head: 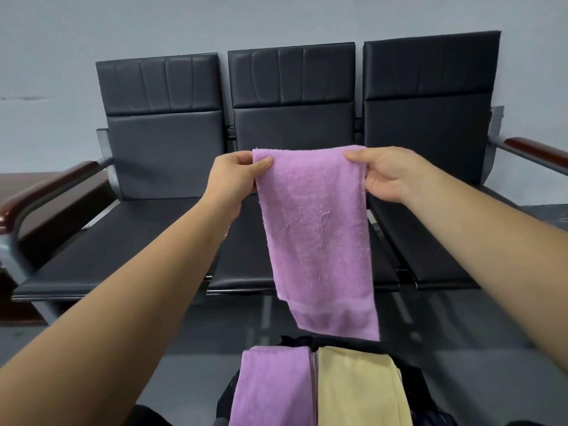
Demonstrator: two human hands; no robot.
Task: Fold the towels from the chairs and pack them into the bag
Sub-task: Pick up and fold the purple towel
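Head view: A person held a purple towel (316, 229) up by its top edge in front of a row of black chairs (292, 133) – left hand (233, 176) on the left corner, right hand (387, 173) on the right. On each hand the thumb lay on the near face and the fingers (241, 155) pinched the cloth from behind, where most of them were hidden. The towel hung as a narrow strip, its long axis running top to bottom and leaning a little to the right, with the banded hem at the low end just above a black bag (413, 384). Inside the bag lay a folded purple towel (273, 388) and a folded yellow towel (356, 388) side by side, touching, their long sides pointing away from the person. Both were cut off by the lower edge, and the bag showed only as dark slivers around them. The count – three towels, two purple and one yellow; three seats; one wooden armrest (46, 192) at each end; one bag on the grey floor (184, 348).
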